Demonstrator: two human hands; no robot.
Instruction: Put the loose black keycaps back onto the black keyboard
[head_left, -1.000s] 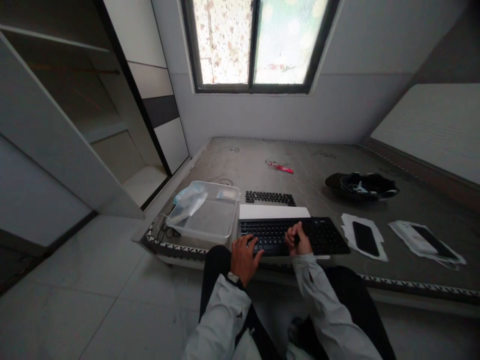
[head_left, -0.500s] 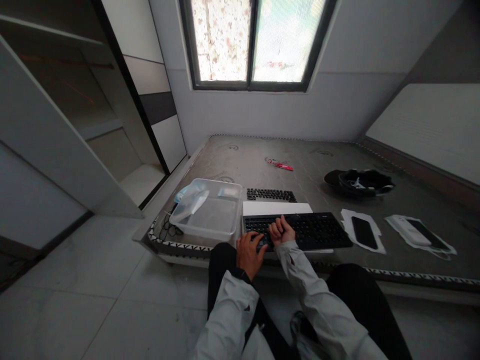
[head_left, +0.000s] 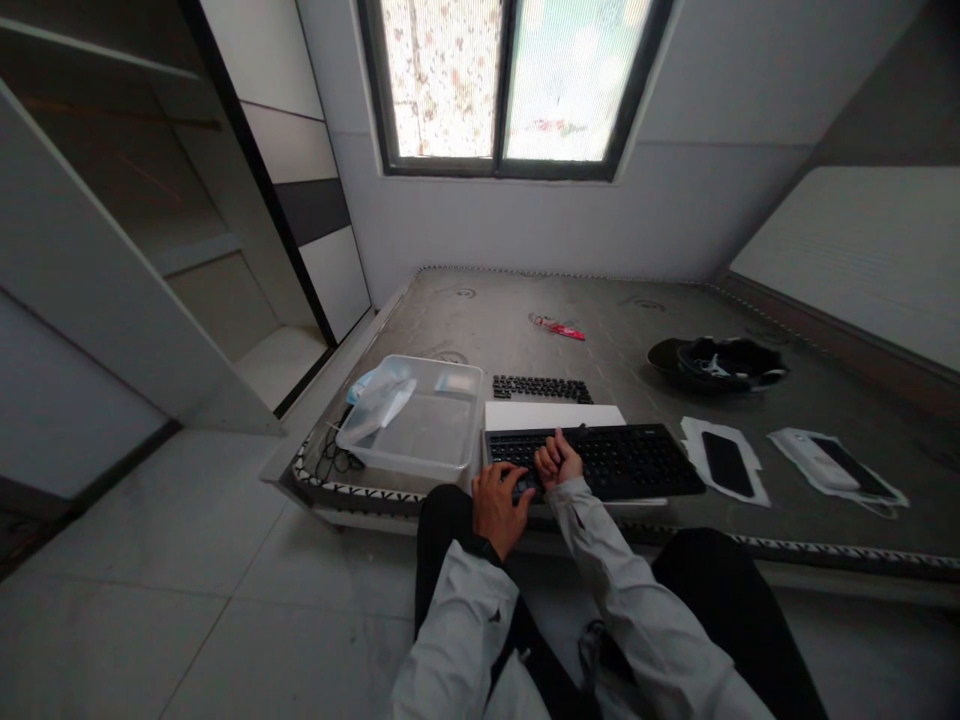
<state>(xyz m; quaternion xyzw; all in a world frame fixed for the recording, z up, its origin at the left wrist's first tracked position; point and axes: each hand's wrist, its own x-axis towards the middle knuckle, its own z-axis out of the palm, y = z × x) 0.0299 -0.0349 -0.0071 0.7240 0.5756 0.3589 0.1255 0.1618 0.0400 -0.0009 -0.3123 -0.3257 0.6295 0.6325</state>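
A black keyboard (head_left: pixel 637 462) lies across a white flat box or board (head_left: pixel 555 413) at the near edge of the mattress. Over the keyboard's left end curls my left hand (head_left: pixel 499 505), thumb and fingers gripping its near corner. My right hand (head_left: pixel 559 462) is closed just above the keys, beside the left one; what its fingers pinch is too small and dark to make out. Beyond the white piece, several black keycaps (head_left: pixel 542 388) are laid out in rows on the mattress.
To the left stands a clear plastic tub (head_left: pixel 420 460) with a plastic bag in it, by some dark cables (head_left: pixel 335 462). Two phones, one dark (head_left: pixel 726 463), rest on white wrappings at right. Farther back are a black cap (head_left: pixel 720 362) and a red item (head_left: pixel 561 328).
My right hand has shifted slightly to the left over the keyboard. The left hand stays on the keyboard's left end, and the view has moved a little.
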